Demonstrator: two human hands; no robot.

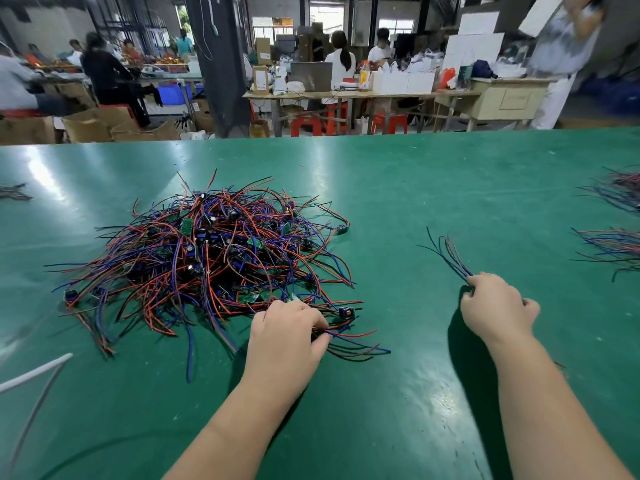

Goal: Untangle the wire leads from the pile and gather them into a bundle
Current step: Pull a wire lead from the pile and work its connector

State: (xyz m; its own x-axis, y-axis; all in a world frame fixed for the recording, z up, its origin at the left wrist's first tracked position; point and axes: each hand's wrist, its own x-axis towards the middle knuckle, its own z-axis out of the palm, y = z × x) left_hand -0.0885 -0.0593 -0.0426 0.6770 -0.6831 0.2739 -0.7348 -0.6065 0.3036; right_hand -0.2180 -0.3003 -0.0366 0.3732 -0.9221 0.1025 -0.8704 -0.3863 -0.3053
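Two hands work on a green table (pixel 433 188). Most of the wire leads lie in one big tangled pile (pixel 207 251) on the left half of the table, about midway between its far edge and its near edge. The red, blue and black leads stick out of it to all sides, so the pile has no single direction, and small green boards (pixel 187 226) are mixed into it. The left hand (pixel 287 337) rests at the near right side of the pile. Its fingers (pixel 311 315) are bent and closed with the thumb on a few loose leads (pixel 353 336), which run from the fingertips to the right, almost parallel to the near edge. The right hand (pixel 495 308) is well apart from the pile, on the right half of the table, and its fingers are curled tightly round a thin bundle (pixel 456 261). The long axis of the bundle goes away from the person toward the far edge and leans a little to the left, with the free ends spread slightly. The lower part of the bundle is hidden inside the fist. Inside the pile it is not possible to follow one lead from end to end. More wire groups (pixel 613 251) at the right edge of the table are cut off by the frame, a small tuft (pixel 14 192) lies at the left edge, and a white cable (pixel 34 374) crosses the near left corner.
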